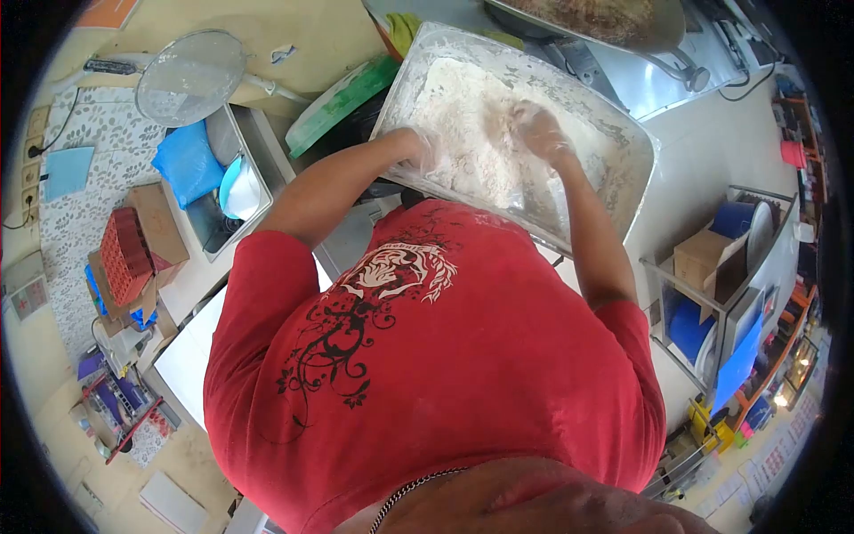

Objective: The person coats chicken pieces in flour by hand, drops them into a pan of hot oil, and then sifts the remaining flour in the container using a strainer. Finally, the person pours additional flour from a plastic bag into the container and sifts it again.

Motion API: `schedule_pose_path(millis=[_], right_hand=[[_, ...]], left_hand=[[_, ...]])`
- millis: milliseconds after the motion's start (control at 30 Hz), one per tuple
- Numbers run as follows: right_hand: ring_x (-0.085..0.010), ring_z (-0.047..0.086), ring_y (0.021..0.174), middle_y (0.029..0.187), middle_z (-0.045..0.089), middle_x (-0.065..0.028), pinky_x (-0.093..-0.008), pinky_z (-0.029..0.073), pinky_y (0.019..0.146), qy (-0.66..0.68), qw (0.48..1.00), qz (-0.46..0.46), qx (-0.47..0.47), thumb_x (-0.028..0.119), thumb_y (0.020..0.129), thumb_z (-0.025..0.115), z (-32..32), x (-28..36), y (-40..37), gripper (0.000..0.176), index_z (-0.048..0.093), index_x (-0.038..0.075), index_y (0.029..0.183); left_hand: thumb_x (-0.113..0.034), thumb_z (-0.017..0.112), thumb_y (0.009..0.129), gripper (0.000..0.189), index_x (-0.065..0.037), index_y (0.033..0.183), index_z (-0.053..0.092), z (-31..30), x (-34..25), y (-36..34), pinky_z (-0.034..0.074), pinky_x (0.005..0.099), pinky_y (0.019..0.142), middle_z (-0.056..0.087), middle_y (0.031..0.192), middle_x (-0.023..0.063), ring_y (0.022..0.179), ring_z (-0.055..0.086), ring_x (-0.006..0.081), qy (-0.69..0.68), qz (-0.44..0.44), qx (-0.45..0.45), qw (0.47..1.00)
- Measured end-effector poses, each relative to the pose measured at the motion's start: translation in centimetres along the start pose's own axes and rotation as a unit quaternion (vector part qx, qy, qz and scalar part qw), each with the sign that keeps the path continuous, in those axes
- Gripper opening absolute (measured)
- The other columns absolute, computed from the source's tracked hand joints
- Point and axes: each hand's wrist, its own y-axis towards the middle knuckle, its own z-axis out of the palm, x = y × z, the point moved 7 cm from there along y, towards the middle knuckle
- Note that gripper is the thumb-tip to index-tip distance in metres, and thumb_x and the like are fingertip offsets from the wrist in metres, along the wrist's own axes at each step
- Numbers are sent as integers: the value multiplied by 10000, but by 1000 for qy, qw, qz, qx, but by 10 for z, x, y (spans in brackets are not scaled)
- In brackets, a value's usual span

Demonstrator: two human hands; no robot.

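A large rectangular metal tray [637, 190] holds white flour [463, 89], with a pinkish, lumpy heap through its middle. Both my hands wear thin clear plastic gloves. Over the near left part of the tray, my left hand [423, 149] reaches down into the flour, its fingers hidden. My right hand [538, 133] is farther in, right of the middle, bent down against the heap. Its fingers are blurred and partly sunk in flour, so what they may hold does not show.
Behind the tray stands another metal pan [605, 20] with brown crumbs. A green-rimmed container [342, 105] is left of it. Farther left are a round mesh sieve [191, 76] and a metal sink [253, 147] with a blue bag [188, 164]. A rack [712, 294] stands at right.
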Motion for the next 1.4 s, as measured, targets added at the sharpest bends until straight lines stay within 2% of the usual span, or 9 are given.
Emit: schedule_pose_path(millis=[267, 433, 600, 700, 867, 1000, 1133, 1233, 1400], right_hand=[[-319, 645, 915, 926, 685, -156, -441, 498, 841, -42, 995, 60, 61, 224, 926, 527, -38, 13, -21, 239, 663, 33, 972], [-364, 637, 945, 1019, 664, -204, -444, 497, 880, 148, 974, 69, -158, 232, 893, 571, -20, 7, -21, 314, 608, 28, 1129], [-325, 647, 933, 1013, 673, -206, -412, 509, 861, 41, 974, 193, -111, 218, 913, 555, 20, -24, 4, 303, 615, 15, 1130], [-291, 652, 896, 983, 685, -203, -371, 517, 837, 272, 950, 147, -40, 231, 912, 576, 8, -32, 0, 320, 609, 10, 1141], [-239, 641, 885, 1011, 694, -161, -328, 513, 848, 353, 919, 161, -71, 227, 897, 607, -25, -11, -14, 385, 576, -6, 1201], [-248, 615, 997, 1092, 658, -143, -340, 471, 947, 432, 896, 81, -63, 240, 902, 591, -32, 51, -19, 419, 545, -20, 1227], [-295, 622, 1054, 1136, 650, -173, -375, 420, 1000, 238, 962, 135, 9, 214, 863, 613, 68, -35, -8, 508, 500, 5, 1312], [-292, 643, 917, 1046, 672, -158, -407, 446, 929, -257, 958, -67, 108, 213, 873, 599, 61, -23, -2, 436, 547, 12, 1257], [-263, 596, 902, 947, 651, -151, -447, 437, 873, -83, 994, 68, 19, 314, 897, 585, -7, -53, -30, 336, 639, 49, 1096]], left_hand=[[-175, 573, 861, 366, 52, 1147, 599, -80, 55, -51, 499, 412, 845, 660, 1029, 249, 962, 645, 352, -428, -122, -382, 810], [-270, 533, 880, 302, -15, 945, 680, -41, 70, 18, 501, 420, 811, 670, 978, 235, 905, 646, 363, -247, -189, -315, 897], [-265, 531, 832, 300, -16, 804, 696, -38, 82, 45, 494, 458, 694, 654, 782, 212, 739, 637, 348, -361, -243, -374, 819], [-249, 538, 846, 283, -23, 830, 708, -45, 82, 65, 506, 437, 740, 665, 846, 213, 792, 646, 340, -203, -150, -302, 919], [-219, 480, 909, 281, -26, 922, 683, -82, 60, 21, 496, 436, 853, 675, 944, 196, 905, 637, 334, -383, -257, -489, 740], [-293, 440, 960, 346, -28, 1033, 649, -120, 9, 13, 475, 451, 907, 673, 997, 204, 934, 624, 347, -223, -164, -313, 909], [-362, 395, 984, 426, -9, 1031, 630, -71, 40, 31, 466, 439, 887, 661, 992, 197, 932, 621, 349, -404, -145, -461, 776], [-358, 401, 994, 400, -22, 1044, 612, -47, 63, 25, 486, 408, 788, 661, 946, 138, 852, 627, 275, -357, -175, -547, 737], [-272, 439, 985, 302, -43, 1050, 624, -45, 73, -31, 468, 302, 530, 642, 828, 56, 623, 594, 169, -462, -190, -542, 676]])
